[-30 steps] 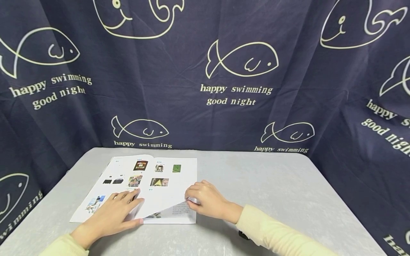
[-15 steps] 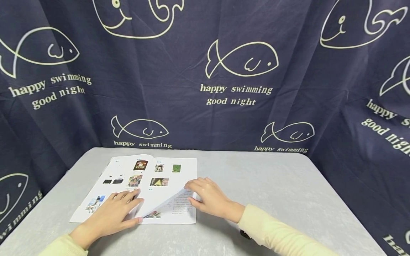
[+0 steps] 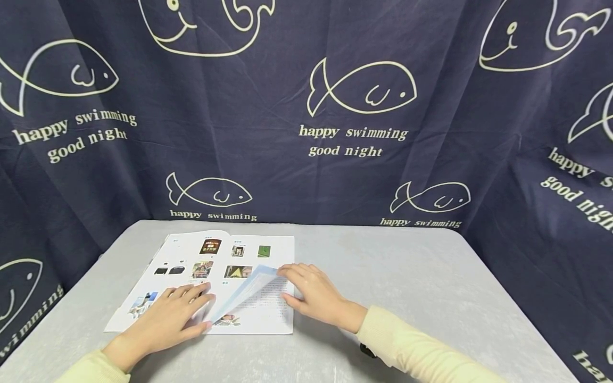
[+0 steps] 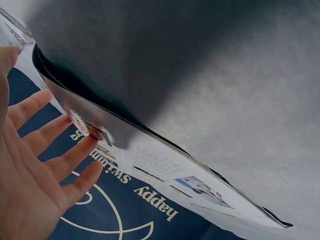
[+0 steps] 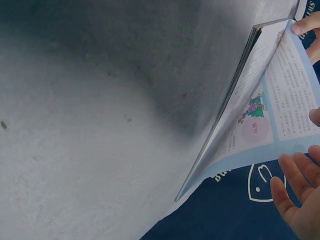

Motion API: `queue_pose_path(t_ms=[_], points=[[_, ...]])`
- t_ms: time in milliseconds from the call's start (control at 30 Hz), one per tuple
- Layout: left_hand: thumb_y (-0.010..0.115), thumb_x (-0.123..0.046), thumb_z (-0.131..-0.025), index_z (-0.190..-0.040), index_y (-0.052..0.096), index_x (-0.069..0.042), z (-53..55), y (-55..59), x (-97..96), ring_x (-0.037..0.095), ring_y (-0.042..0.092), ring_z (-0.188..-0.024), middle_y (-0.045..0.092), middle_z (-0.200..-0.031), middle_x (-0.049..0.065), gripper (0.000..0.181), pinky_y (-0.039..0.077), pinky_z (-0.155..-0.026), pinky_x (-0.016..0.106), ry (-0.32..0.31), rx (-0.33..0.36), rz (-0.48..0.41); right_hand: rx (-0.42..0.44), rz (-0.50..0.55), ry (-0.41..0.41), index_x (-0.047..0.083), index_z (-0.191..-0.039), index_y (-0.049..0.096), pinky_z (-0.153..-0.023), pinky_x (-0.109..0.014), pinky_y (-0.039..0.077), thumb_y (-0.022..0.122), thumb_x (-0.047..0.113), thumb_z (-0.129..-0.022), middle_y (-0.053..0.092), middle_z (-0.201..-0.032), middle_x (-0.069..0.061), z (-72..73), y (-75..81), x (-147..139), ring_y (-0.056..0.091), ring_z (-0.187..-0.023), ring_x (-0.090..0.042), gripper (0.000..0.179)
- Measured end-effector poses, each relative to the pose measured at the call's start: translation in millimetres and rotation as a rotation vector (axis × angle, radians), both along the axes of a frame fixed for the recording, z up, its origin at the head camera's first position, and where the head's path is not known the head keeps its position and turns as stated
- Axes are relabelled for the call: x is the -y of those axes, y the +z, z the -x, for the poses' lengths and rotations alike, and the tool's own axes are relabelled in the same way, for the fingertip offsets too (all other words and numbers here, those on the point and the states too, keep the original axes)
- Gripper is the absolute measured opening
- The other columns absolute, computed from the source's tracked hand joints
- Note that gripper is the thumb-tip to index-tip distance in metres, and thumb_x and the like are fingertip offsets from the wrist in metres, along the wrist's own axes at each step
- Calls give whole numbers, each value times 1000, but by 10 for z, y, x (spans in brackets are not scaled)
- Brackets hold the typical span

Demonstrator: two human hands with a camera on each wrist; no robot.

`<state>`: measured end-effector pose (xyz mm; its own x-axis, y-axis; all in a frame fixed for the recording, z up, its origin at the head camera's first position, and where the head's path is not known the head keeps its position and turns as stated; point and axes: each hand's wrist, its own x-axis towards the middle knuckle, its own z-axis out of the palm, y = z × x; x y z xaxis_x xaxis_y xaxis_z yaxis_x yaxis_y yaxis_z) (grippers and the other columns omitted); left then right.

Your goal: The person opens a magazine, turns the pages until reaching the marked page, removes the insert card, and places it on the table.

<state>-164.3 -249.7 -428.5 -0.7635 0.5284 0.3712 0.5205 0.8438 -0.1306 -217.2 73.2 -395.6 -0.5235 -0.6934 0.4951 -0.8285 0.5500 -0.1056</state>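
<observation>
Dark navy fabric with white fish outlines (image 3: pixel 354 178) hangs behind one open white printed paper magazine (image 3: pixel 225 255), which lies on one pale grey surface (image 3: pixel 407 276). Two hands attend: left hand (image 3: pixel 165 322) rests with fingers spread on the magazine's left page; right hand (image 3: pixel 318 298), thumb and fingers apart, touches one raised, blue-bordered page (image 3: pixel 245 291) at the magazine's right side. Step in hand: apparently page turning. Next move likely calls for guiding the page leftward over the magazine's spine.

Left hand (image 3: pixel 165 322) hides part of the open booklet (image 3: pixel 215 276), lifted page (image 3: pixel 246 290) covers some of the right page beneath, print (image 3: pixel 274 292) too small to read in head view, black object (image 3: pixel 367 350) partly hidden by right sleeve (image 3: pixel 407 340), right hand (image 5: pixel 305 212) cut off at right wrist view's edge.
</observation>
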Motion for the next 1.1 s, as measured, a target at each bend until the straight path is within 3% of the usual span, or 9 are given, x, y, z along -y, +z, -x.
queue_pose_path(t_ms=[300, 600, 867, 1100], points=[[65, -48, -75, -116, 60, -16, 25, 6, 14, 27, 58, -102, 59, -119, 6, 53, 44, -76, 46, -28, -67, -11, 52, -145, 8, 13, -118, 56, -85, -29, 44, 61, 33, -84, 60, -118, 2, -20, -89, -13, 55, -105, -13, 39], [66, -45, -74, -123, 56, -12, 29, 25, 13, 26, 58, -104, 58, -122, 6, 59, 44, -77, 45, -16, -72, -14, 94, -245, 11, 15, -114, 57, -83, -26, 43, 61, 36, -84, 61, -114, 4, -50, -143, -10, 55, -102, -11, 37], [68, -43, -71, -132, 46, -7, 23, 27, 18, 26, 54, -108, 53, -128, 10, 74, 43, -78, 44, -18, -86, -51, 132, -284, 22, 16, -114, 57, -82, -26, 43, 62, 37, -83, 60, -115, 5, -62, -185, -21, 55, -103, -11, 38], [69, -44, -69, -139, 34, -3, 47, 31, 31, 33, 43, -119, 39, -140, 19, 89, 41, -84, 49, -23, -86, -70, 143, -296, 34, 17, -113, 57, -82, -25, 43, 63, 37, -82, 60, -113, 5, -77, -198, -21, 55, -101, -11, 38]])
